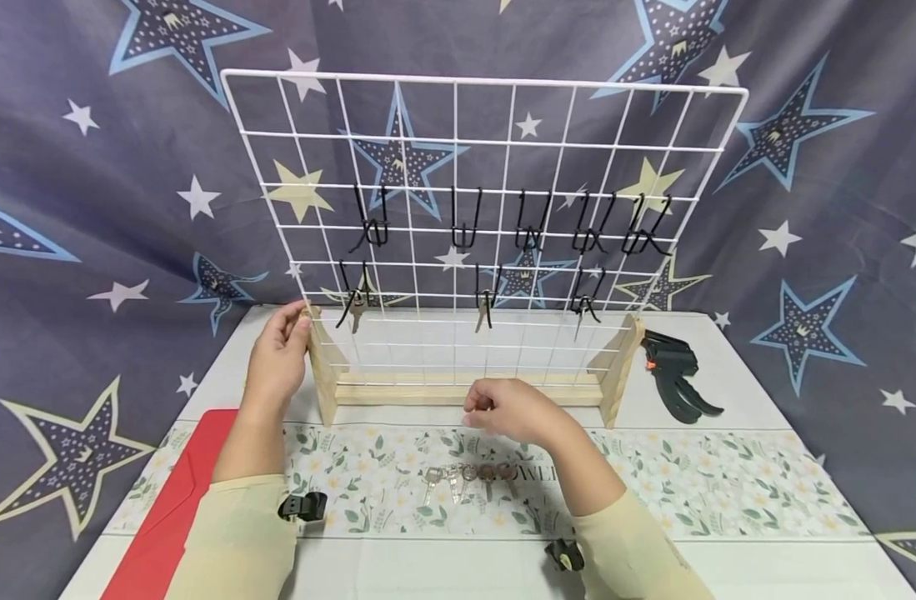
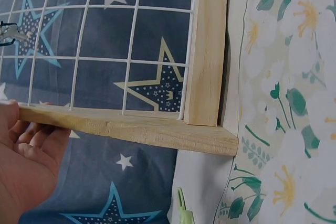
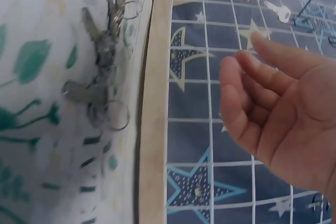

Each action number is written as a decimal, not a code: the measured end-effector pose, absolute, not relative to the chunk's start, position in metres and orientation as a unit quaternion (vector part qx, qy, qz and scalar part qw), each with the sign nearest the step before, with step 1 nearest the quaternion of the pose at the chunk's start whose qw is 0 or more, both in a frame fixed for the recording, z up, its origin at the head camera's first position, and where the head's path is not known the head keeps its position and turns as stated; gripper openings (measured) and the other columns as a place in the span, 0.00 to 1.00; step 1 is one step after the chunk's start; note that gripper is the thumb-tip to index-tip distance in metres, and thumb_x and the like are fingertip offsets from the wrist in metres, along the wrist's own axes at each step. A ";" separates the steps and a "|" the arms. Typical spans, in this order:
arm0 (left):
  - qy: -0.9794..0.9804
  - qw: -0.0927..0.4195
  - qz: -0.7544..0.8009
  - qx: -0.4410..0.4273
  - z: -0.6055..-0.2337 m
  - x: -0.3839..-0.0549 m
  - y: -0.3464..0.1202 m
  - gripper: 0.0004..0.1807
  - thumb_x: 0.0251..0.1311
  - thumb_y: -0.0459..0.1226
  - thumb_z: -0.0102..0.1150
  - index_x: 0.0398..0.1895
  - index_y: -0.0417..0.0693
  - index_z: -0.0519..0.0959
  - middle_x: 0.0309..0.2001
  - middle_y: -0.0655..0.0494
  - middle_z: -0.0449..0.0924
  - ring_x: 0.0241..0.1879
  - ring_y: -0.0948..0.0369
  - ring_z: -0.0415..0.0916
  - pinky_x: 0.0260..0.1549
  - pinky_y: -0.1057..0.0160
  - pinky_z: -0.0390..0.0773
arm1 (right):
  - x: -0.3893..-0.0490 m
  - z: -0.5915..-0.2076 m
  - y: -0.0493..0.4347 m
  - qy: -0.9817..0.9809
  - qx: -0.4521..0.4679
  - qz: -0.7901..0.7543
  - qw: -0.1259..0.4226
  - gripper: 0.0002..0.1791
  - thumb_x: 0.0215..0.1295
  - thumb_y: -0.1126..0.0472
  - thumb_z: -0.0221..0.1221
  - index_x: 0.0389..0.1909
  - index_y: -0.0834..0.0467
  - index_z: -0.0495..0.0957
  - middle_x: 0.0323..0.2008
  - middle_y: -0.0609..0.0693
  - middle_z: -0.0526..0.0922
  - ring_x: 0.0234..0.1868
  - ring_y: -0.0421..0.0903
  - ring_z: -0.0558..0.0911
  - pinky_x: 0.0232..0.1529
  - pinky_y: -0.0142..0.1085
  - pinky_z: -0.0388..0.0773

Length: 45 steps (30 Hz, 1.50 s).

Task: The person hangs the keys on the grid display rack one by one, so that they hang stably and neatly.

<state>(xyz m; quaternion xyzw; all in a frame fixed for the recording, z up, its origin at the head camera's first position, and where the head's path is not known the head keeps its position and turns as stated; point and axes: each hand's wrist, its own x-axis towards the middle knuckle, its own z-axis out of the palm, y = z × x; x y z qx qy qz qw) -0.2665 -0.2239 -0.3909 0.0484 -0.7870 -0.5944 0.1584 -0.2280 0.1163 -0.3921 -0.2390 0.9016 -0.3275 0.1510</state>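
A white wire grid rack (image 1: 456, 137) stands upright in a wooden base (image 1: 468, 392). My left hand (image 1: 276, 358) grips the top of the left wooden side piece (image 2: 131, 131), its fingers bent behind the wood in the left wrist view. In front of the grid, my right hand (image 1: 519, 410) hovers with loosely curled fingers and nothing in them. Black hooks (image 1: 465, 225) hang in two rows on the wires. A key (image 1: 483, 312) hangs from each of the three lower hooks. Several loose keys with rings (image 1: 468, 477) lie on the table below my right hand.
A black hand tool with a trigger-like handle (image 1: 675, 375) lies right of the base. A red folder or envelope (image 1: 176, 500) lies at the left, partly under my left forearm. The floral runner (image 1: 728, 483) crosses the white table; a star-patterned curtain (image 1: 825, 208) hangs behind.
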 end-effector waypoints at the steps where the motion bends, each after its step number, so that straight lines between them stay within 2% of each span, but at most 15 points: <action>1: -0.786 0.158 -0.596 0.048 -0.391 -0.266 -0.224 0.25 0.76 0.47 0.41 0.72 0.50 0.64 0.68 0.48 0.69 0.60 0.65 0.70 0.66 0.58 0.71 | -0.227 -0.394 0.120 0.907 -0.237 -0.314 0.151 0.05 0.67 0.54 0.61 0.38 0.50 0.78 0.30 0.43 0.80 0.29 0.42 0.79 0.31 0.36 0.77; 5: -0.789 0.156 -0.593 0.049 -0.391 -0.266 -0.224 0.26 0.76 0.48 0.40 0.72 0.50 0.64 0.69 0.49 0.69 0.62 0.64 0.69 0.67 0.56 0.70 | -0.224 -0.406 0.132 0.916 -0.228 -0.284 0.170 0.06 0.65 0.54 0.63 0.36 0.50 0.77 0.28 0.43 0.79 0.28 0.41 0.76 0.30 0.36 0.75; 9: -0.790 0.155 -0.592 0.048 -0.391 -0.265 -0.224 0.26 0.76 0.48 0.40 0.72 0.49 0.64 0.69 0.48 0.68 0.62 0.63 0.69 0.67 0.56 0.69 | -0.220 -0.417 0.141 0.903 -0.227 -0.308 0.196 0.06 0.65 0.57 0.64 0.34 0.52 0.77 0.24 0.49 0.80 0.23 0.42 0.75 0.26 0.37 0.75; 12: -0.789 0.155 -0.592 0.045 -0.390 -0.265 -0.224 0.26 0.76 0.48 0.40 0.72 0.49 0.63 0.69 0.48 0.68 0.63 0.63 0.69 0.67 0.55 0.69 | -0.217 -0.424 0.146 0.899 -0.223 -0.319 0.203 0.05 0.65 0.58 0.64 0.34 0.53 0.77 0.22 0.49 0.79 0.21 0.42 0.74 0.25 0.37 0.75; 18: -0.790 0.157 -0.590 0.048 -0.390 -0.264 -0.224 0.25 0.76 0.47 0.40 0.72 0.50 0.63 0.69 0.49 0.68 0.63 0.61 0.68 0.67 0.56 0.70 | -0.213 -0.431 0.151 0.918 -0.206 -0.277 0.198 0.07 0.61 0.56 0.67 0.33 0.51 0.77 0.27 0.43 0.78 0.28 0.43 0.75 0.30 0.38 0.74; 25: -0.784 0.153 -0.599 0.045 -0.392 -0.267 -0.226 0.25 0.77 0.45 0.40 0.73 0.51 0.62 0.70 0.49 0.67 0.64 0.60 0.67 0.68 0.55 0.69 | -0.208 -0.436 0.151 0.935 -0.182 -0.205 0.224 0.12 0.55 0.55 0.71 0.32 0.52 0.77 0.28 0.43 0.77 0.30 0.44 0.73 0.31 0.39 0.72; 36: -0.791 0.156 -0.590 0.047 -0.392 -0.266 -0.225 0.26 0.76 0.49 0.40 0.72 0.50 0.63 0.70 0.50 0.67 0.64 0.61 0.68 0.67 0.56 0.70 | -0.210 -0.440 0.150 0.947 -0.194 -0.166 0.197 0.11 0.58 0.61 0.68 0.23 0.51 0.74 0.22 0.43 0.75 0.26 0.43 0.72 0.29 0.38 0.71; 45: -0.789 0.156 -0.592 0.048 -0.391 -0.266 -0.225 0.26 0.76 0.48 0.40 0.72 0.50 0.64 0.69 0.49 0.69 0.61 0.63 0.69 0.66 0.57 0.71 | -0.210 -0.429 0.156 0.936 -0.239 -0.194 0.168 0.10 0.63 0.61 0.64 0.24 0.50 0.76 0.22 0.41 0.75 0.25 0.41 0.73 0.28 0.36 0.72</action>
